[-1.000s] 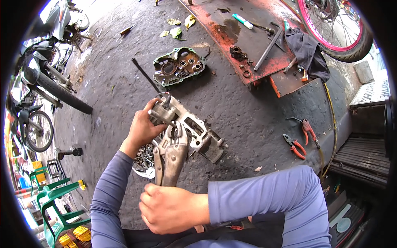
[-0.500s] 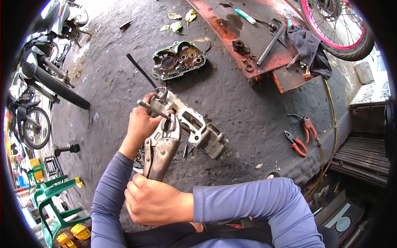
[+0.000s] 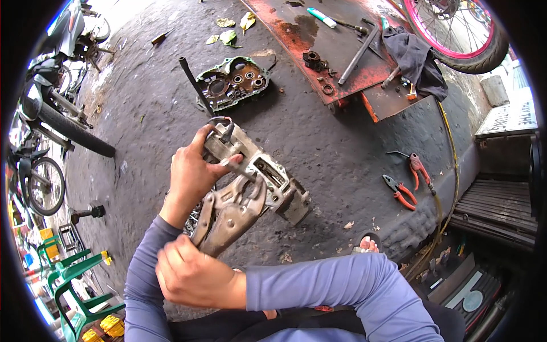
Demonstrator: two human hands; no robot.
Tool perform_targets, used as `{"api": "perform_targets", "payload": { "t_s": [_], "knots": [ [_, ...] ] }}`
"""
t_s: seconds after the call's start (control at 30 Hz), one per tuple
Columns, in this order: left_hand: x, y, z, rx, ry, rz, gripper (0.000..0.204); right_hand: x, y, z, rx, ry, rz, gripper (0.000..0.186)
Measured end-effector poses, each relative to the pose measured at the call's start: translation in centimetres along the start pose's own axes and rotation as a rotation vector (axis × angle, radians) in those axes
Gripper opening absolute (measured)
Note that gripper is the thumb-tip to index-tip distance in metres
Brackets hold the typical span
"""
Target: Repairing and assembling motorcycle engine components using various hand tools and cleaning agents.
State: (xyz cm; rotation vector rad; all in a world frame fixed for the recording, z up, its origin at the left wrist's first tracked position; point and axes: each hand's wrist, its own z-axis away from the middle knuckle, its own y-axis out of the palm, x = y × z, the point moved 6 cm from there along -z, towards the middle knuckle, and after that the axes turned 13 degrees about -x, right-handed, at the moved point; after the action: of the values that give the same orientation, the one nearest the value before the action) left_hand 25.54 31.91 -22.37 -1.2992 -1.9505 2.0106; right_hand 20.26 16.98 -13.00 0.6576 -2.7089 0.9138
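A dirty metal engine casing (image 3: pixel 246 153) is in my left hand (image 3: pixel 191 174), held at its far left end with the thumb across the near side. My right hand (image 3: pixel 196 273), a little blurred, is closed at the handle end of the worn locking pliers (image 3: pixel 228 225). The jaws of the pliers lie on a short metal rod that sticks out from the casing beside my left thumb. My right palm and fingers hide the end of the handle. Beyond the casing, a half engine cover (image 3: pixel 232 84) with a green gasket edge lies on the ground next to a dark bar (image 3: pixel 195 85).
Red-handled pliers (image 3: pixel 400 192) and a red air blow gun (image 3: pixel 417 170) with a yellow hose (image 3: pixel 453 162) lie at right. A rusty red metal platform (image 3: pixel 319 48) bears tools and a dark cloth (image 3: pixel 413 57). Motorcycles (image 3: pixel 68 122) and a green chair (image 3: pixel 71 285) stand left.
The locking pliers have tilted, their jaws shifting right and slightly nearer. My right hand has moved left with the handle. The view has shifted a little, and a foot shows at the lower right.
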Motion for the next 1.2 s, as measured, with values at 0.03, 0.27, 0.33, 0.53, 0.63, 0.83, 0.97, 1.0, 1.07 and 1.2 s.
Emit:
{"api": "perform_targets", "payload": {
  "t_s": [0.03,0.27,0.33,0.53,0.63,0.83,0.97,1.0,1.07,1.2],
  "knots": [
    [-0.3,-0.2,0.3,-0.001,0.001,-0.008,0.076,-0.5,0.3,-0.6,-0.010,0.065,0.018,0.026],
    [-2.4,1.3,3.8,-0.035,0.115,-0.307,0.077,-9.3,3.2,-3.8,0.054,0.390,0.321,0.017],
    [-3.8,-1.6,6.0,0.003,0.142,-0.196,0.066,-9.8,1.9,-5.4,0.048,0.409,0.353,0.014],
    [-4.2,0.0,11.7,0.264,0.482,0.033,0.042,-14.8,2.5,-5.6,0.028,0.594,0.422,0.017],
    [-5.2,-1.1,10.8,0.212,0.420,0.070,0.036,-15.2,2.5,-5.7,0.042,0.631,0.444,0.017],
    [-6.9,-1.7,8.1,0.236,0.337,0.162,0.040,-15.8,0.8,-4.5,0.005,0.538,0.451,0.016],
    [0.7,0.2,7.1,0.287,0.507,0.218,0.082,-12.8,-1.5,-3.6,-0.034,0.184,0.023,0.011],
    [1.1,-2.2,6.4,0.283,0.491,0.162,0.082,-11.7,-2.5,-4.5,0.017,0.118,-0.089,0.011],
    [2.2,-0.4,2.8,0.355,0.277,0.327,0.089,-12.0,-4.0,-3.0,0.171,0.022,-0.197,0.013],
    [1.4,-1.0,0.3,0.487,-0.032,0.330,0.097,-12.2,-6.7,-1.8,0.258,-0.044,-0.375,0.021]
  ]
}}
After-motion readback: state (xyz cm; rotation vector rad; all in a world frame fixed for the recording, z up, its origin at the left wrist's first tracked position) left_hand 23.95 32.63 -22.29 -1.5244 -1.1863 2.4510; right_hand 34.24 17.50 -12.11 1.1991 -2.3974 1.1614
